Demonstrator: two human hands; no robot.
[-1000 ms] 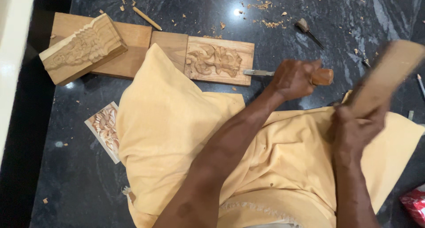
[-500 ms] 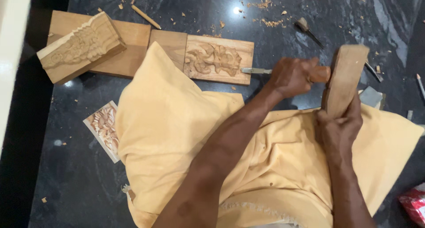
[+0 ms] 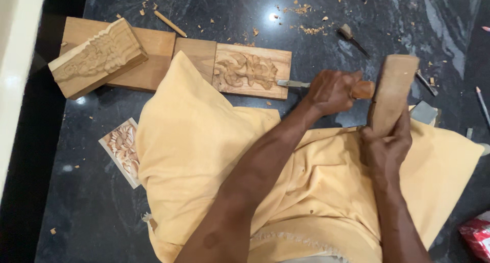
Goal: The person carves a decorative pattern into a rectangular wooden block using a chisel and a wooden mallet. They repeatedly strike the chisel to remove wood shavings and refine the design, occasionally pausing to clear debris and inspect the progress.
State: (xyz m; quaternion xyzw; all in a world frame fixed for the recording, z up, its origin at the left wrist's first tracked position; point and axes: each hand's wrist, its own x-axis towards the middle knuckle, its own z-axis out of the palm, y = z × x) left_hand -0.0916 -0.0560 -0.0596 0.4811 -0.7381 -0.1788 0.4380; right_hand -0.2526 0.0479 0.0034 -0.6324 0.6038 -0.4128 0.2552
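Far to the left of both hands, a carved wooden block (image 3: 97,57) lies tilted across a plain plank (image 3: 148,58), and a small printed pattern sheet (image 3: 121,149) peeks from under the yellow cloth (image 3: 204,156) nearer the body. Just left of the left hand, the carved relief panel (image 3: 251,70) lies flat on the dark stone surface (image 3: 92,212), its right edge met by the blade of the chisel (image 3: 293,83). The left hand (image 3: 333,92) is clamped around the chisel's wooden handle, whose butt shows to the right of the knuckles. Immediately right of that butt stands the wooden mallet (image 3: 392,92), gripped at its lower end by the right hand (image 3: 385,150); mallet face and handle end appear touching or nearly so. Beyond the hands lie a spare chisel (image 3: 352,38) and scattered wood chips (image 3: 301,10).

For a clean cut, the blade is best kept low and in line with the panel, the left grip firm, and the mallet face square to the butt; a glancing blow risks skating the edge across finished carving.
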